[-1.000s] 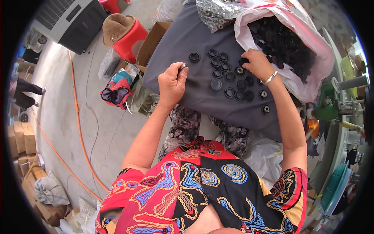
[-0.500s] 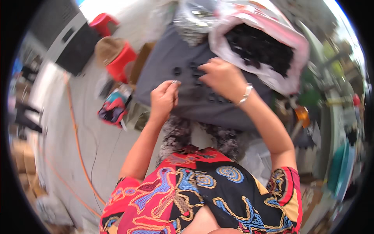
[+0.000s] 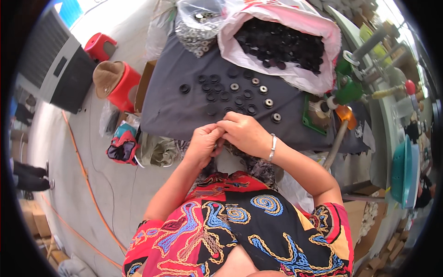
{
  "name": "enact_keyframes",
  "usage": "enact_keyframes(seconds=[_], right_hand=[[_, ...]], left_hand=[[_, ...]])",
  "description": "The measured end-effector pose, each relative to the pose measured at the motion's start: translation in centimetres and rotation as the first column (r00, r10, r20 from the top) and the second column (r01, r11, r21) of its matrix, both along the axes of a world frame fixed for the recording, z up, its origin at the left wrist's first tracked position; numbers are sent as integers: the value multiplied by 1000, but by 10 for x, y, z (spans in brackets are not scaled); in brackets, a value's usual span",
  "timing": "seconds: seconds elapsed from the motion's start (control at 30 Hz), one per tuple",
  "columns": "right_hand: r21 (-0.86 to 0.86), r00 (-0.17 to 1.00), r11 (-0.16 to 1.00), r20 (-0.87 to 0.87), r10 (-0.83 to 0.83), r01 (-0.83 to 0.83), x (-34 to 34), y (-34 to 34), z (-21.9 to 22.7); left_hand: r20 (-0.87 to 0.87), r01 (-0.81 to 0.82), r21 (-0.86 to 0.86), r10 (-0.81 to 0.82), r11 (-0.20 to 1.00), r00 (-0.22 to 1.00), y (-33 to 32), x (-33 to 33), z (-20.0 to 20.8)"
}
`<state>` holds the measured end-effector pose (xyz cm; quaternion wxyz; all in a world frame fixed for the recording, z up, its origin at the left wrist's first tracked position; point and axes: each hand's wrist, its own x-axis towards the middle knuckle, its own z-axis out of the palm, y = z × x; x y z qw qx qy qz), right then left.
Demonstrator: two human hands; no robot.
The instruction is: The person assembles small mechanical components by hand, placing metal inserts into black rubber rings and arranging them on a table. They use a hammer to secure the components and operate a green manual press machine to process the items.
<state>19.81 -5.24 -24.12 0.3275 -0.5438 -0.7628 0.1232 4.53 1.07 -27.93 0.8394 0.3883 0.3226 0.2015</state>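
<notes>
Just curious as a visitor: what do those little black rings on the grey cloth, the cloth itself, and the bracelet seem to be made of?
Black rings: probably rubber or plastic; matte black, some with a shiny metal-looking centre.
Grey cloth: woven fabric, dull, draping over the edge.
Bracelet near the right hand: likely metal; silvery glint.

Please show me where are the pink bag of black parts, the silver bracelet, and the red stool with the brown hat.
pink bag (image 3: 323,81), head view, on its lower plastic wall.
silver bracelet (image 3: 272,147), head view, on the band at the right wrist.
red stool (image 3: 127,87), head view, on its red side beside the hat.
</notes>
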Motion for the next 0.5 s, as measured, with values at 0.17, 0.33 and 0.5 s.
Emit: enact_keyframes(seconds=[0.17,0.33,0.5], right_hand=[[18,993,995,-73,-96,98,7,11,13],[85,977,985,140,-163,152,31,79,14],[117,880,993,469,-78,25,-2,159,-11]], left_hand=[[322,-44,-229,118,972,939,29,-8,-7],[227,-451,-4,440,893,869,90,-23,-8],[111,-419,180,405,890,908,92,-25,-7]])
